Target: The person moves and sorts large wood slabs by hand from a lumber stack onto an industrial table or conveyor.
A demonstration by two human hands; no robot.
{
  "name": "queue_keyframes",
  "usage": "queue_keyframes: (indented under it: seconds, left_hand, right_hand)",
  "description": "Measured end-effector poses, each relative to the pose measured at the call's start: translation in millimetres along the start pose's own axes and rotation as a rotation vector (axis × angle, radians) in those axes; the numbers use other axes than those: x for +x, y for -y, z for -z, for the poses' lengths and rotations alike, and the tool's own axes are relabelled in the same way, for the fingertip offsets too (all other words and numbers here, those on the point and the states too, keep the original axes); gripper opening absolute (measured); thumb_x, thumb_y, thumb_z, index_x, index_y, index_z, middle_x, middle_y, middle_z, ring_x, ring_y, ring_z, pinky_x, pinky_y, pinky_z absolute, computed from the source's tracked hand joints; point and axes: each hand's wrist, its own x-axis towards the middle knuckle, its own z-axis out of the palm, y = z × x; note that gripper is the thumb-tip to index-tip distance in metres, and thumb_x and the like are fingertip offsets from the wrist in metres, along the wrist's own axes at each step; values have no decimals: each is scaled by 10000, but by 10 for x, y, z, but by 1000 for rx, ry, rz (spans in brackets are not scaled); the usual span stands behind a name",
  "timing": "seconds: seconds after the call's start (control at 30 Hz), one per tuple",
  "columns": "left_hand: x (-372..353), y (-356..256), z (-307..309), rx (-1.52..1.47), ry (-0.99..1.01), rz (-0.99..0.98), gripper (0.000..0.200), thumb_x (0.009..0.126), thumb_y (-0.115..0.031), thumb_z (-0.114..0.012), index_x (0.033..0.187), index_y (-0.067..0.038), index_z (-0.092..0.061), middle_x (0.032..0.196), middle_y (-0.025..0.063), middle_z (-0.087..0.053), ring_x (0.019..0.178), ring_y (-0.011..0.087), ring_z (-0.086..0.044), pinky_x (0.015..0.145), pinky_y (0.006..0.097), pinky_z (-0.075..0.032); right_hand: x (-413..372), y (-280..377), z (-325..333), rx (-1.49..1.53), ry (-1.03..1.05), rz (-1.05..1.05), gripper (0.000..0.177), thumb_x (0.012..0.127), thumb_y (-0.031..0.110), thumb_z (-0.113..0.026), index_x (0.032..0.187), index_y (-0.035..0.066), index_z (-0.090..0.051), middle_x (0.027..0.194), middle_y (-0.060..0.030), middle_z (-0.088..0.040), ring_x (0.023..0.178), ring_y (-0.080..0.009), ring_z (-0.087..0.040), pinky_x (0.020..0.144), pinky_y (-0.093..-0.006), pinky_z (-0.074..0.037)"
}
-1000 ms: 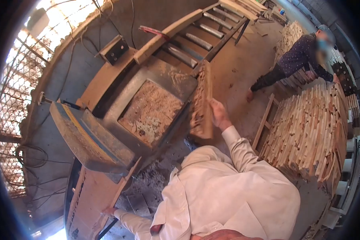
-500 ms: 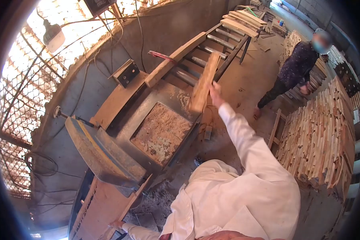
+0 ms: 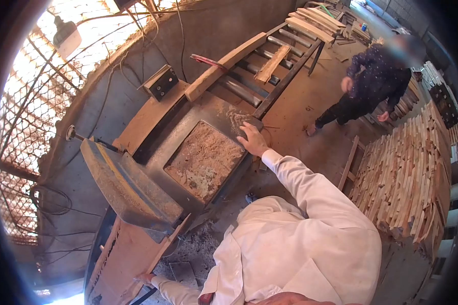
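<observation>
My right hand [image 3: 253, 140] is open, its fingers spread on the near corner of the metal machine table [image 3: 208, 109]. Sawdust and chips fill a square recess [image 3: 203, 162] just beside it. Farther off, a short wooden board [image 3: 273, 63] lies across the metal rollers, apart from my hand. At the lower left, my left hand [image 3: 145, 278] rests with small, partly seen fingers on the edge of a wooden infeed board [image 3: 119, 259]; it looks open, with nothing visible in it. A dusty metal guard [image 3: 130, 188] stands between my two hands.
A long wooden fence [image 3: 226, 66] runs along the roller stand [image 3: 285, 86]. More boards [image 3: 313, 25] lie at its far end. A co-worker [image 3: 376, 81] in dark clothes stands beyond the rollers. To the right is a tall stack of wooden strips [image 3: 404, 175]. Cables [image 3: 183, 40] hang on the wall.
My right hand has let go of the short board, which now lies on the rollers, and has come down onto the machine table. The co-worker has shifted closer. My left hand stays at the board edge.
</observation>
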Motion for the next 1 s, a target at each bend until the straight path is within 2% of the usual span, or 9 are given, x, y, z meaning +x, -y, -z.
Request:
queue_keyframes:
  seconds: [0.07,0.2,0.3,0.4,0.53,0.57,0.63,0.73,1.0]
  left_hand:
    - [-36,-13,63,-56,30,-8,729,1052,-527,-396,1531,22,-394,1460,224,-546,1265,352,-593,1066,528,-462]
    - [70,289,17,-243,49,-348,704,1041,-578,-450,1486,-35,-495,1385,179,-620,1251,340,-588,1072,454,-459]
    - [103,314,266,-688,528,148,529,1092,-391,-453,1426,15,-511,1339,178,-606,1224,294,-588,1063,449,-488]
    - [-95,247,356,-895,532,303,582,1019,-471,-598,1384,-19,-572,1354,125,-638,1252,252,-580,1103,382,-427]
    - [9,319,369,-889,566,323,531,1042,-401,-592,1401,-12,-552,1366,131,-621,1261,263,-572,1090,393,-460]
    - [-8,345,410,-827,540,262,526,1045,-395,-587,1402,-11,-549,1372,134,-616,1261,265,-571,1094,395,-461]
    - [-38,341,366,-698,521,141,516,1052,-384,-578,1406,-10,-544,1382,140,-607,1261,271,-571,1103,399,-464]
    - [-188,159,368,-911,505,354,496,1059,-365,-572,1400,-5,-544,1364,143,-613,1248,265,-577,1106,389,-467]
    - [-683,36,214,-785,496,307,547,1030,-392,-620,1414,-13,-531,1335,137,-618,1227,253,-587,1048,399,-511]
  right_hand:
    - [42,-80,-144,-59,-21,1,627,958,408,-659,1411,-9,-541,1566,-231,-409,1477,-394,-340,1225,-470,-281]
    - [238,-211,-245,-177,-57,24,674,967,464,-626,1426,-16,-517,1571,-213,-407,1499,-371,-306,1252,-462,-224]
    - [407,-247,-323,-177,-118,66,684,980,507,-582,1430,-3,-512,1571,-198,-411,1501,-355,-308,1262,-458,-194]
    - [503,-208,-397,-215,-173,19,677,990,523,-552,1427,7,-517,1568,-188,-419,1496,-341,-321,1262,-461,-192]
    - [554,-246,-459,-229,-211,35,592,1017,485,-513,1429,60,-530,1554,-161,-450,1479,-323,-352,1253,-461,-212]
    - [552,-225,-459,-236,-272,61,503,1025,444,-528,1358,72,-584,1507,-158,-507,1439,-332,-415,1231,-464,-253]
    - [563,-243,-482,-220,-268,55,491,1028,434,-523,1354,73,-586,1504,-151,-512,1438,-328,-418,1229,-463,-257]
    - [558,-270,-489,-229,-269,37,467,1037,416,-507,1358,87,-587,1508,-137,-513,1440,-320,-415,1227,-462,-264]
    - [557,-238,-462,-203,-252,10,483,1056,416,-449,1390,89,-569,1533,-136,-488,1461,-308,-392,1242,-454,-242]
